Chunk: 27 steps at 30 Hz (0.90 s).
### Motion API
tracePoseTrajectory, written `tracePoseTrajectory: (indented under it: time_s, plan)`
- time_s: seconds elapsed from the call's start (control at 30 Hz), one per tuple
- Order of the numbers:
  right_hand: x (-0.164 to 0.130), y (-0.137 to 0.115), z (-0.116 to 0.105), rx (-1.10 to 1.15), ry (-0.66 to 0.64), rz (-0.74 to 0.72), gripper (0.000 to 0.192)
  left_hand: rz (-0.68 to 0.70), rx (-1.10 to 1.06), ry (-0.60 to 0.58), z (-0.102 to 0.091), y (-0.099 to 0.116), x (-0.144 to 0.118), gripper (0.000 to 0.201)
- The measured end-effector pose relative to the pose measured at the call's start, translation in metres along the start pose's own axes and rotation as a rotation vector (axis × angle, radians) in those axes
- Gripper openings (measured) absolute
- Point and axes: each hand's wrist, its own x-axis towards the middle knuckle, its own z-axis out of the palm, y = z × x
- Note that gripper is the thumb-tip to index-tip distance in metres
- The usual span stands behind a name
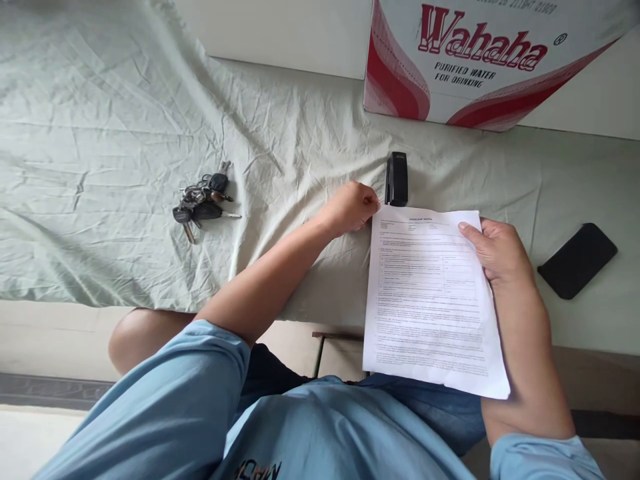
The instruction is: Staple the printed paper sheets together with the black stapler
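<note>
A printed paper (425, 307) hangs over the near edge of the cloth-covered surface, its text side up and its lower part above my lap. Whether it is one sheet or more, I cannot tell. My right hand (497, 247) grips its upper right edge, thumb on top and fingers underneath. At the upper left corner my left hand (353, 208) is closed in a pinch, its fingertips on the corner. Just beyond the paper's top edge lies a black stapler (397, 179), close to my left fingertips; neither hand holds it.
A bunch of keys (205, 200) lies to the left on the wrinkled pale green cloth (100, 147). Toward the right is a black phone-like slab (579, 261). A large Wahaha water carton (480, 73) stands at the back against a white wall (285, 33).
</note>
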Motion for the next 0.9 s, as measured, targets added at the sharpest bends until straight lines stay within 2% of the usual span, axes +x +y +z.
tracePoseTrajectory:
  time_s: [0.17, 0.27, 0.37, 0.47, 0.53, 0.63, 0.77, 0.9]
  plan:
    - [0.002, 0.004, 0.000, -0.018, 0.014, -0.028, 0.039, 0.063, 0.208, 0.079, 0.004, 0.002, 0.000, 0.026]
    - [0.003, 0.007, -0.003, -0.045, 0.036, -0.066, 0.036, 0.117, 0.237, 0.087, 0.004, -0.002, 0.001, 0.023]
    - [0.005, 0.010, -0.007, -0.084, 0.064, -0.132, 0.032, 0.220, 0.220, 0.161, 0.006, -0.010, 0.001, 0.014]
    - [0.007, 0.013, -0.011, -0.115, 0.065, -0.170, 0.031, 0.399, 0.169, 0.252, 0.007, -0.018, 0.001, 0.038]
    - [0.007, 0.014, -0.012, -0.144, 0.064, -0.168, 0.031, 0.506, 0.145, 0.239, 0.008, -0.021, 0.002, 0.048]
    - [0.007, 0.013, -0.014, -0.182, 0.074, -0.157, 0.032, 0.548, 0.100, 0.169, 0.007, -0.024, 0.005, 0.042]
    - [0.007, 0.012, -0.012, -0.205, 0.085, -0.144, 0.031, 0.568, 0.047, 0.150, 0.005, -0.034, 0.014, 0.031]
    - [0.008, 0.013, -0.011, -0.212, 0.112, -0.144, 0.031, 0.688, 0.146, 0.145, 0.004, -0.050, 0.026, 0.035]
